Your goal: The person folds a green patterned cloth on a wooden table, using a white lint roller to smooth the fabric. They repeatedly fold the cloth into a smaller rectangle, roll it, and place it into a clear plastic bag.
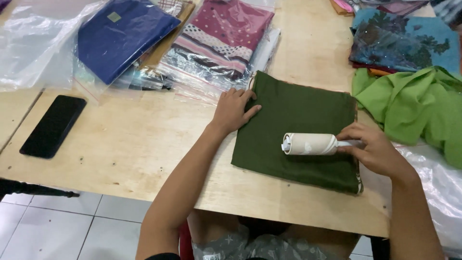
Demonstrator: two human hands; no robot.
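Observation:
A folded dark green cloth lies flat on the wooden table. My left hand presses down on its upper left corner, fingers spread. My right hand grips the handle of a lint roller, whose pale roll rests across the cloth's lower middle.
A black phone lies at the left. Bagged folded fabrics, blue and maroon patterned, sit at the back. A light green cloth and a teal floral fabric are heaped at the right. Clear plastic covers the right edge.

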